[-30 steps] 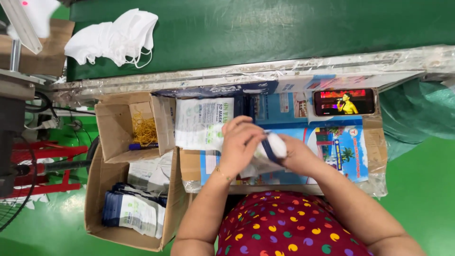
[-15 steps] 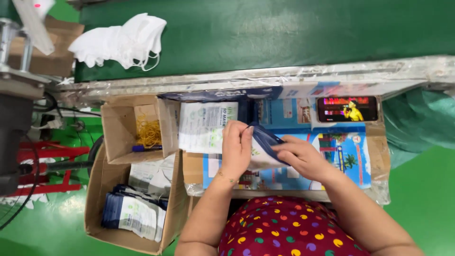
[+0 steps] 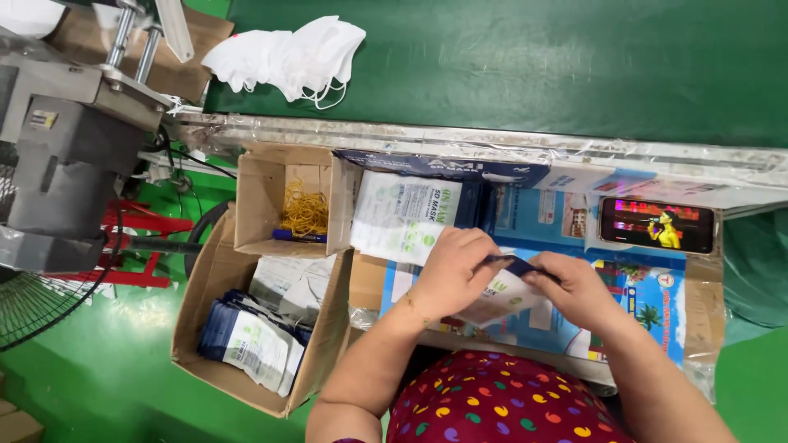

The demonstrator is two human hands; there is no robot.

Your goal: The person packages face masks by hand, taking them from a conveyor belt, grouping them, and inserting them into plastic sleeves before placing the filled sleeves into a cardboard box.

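Left hand (image 3: 447, 275) and right hand (image 3: 579, 291) both pinch the dark top edge of a flat, glossy white pouch (image 3: 502, 294), held just above the printed paper sheet on the bench (image 3: 648, 295). Behind it lies a stack of matching pouches (image 3: 402, 215). A small cardboard box (image 3: 287, 201) holds a tangle of yellow rubber bands (image 3: 305, 212); a larger carton (image 3: 215, 279) contains filled pouches. Soft white masks (image 3: 287, 56) are heaped on the green belt (image 3: 533, 66). A phone (image 3: 657, 225) lies flat.
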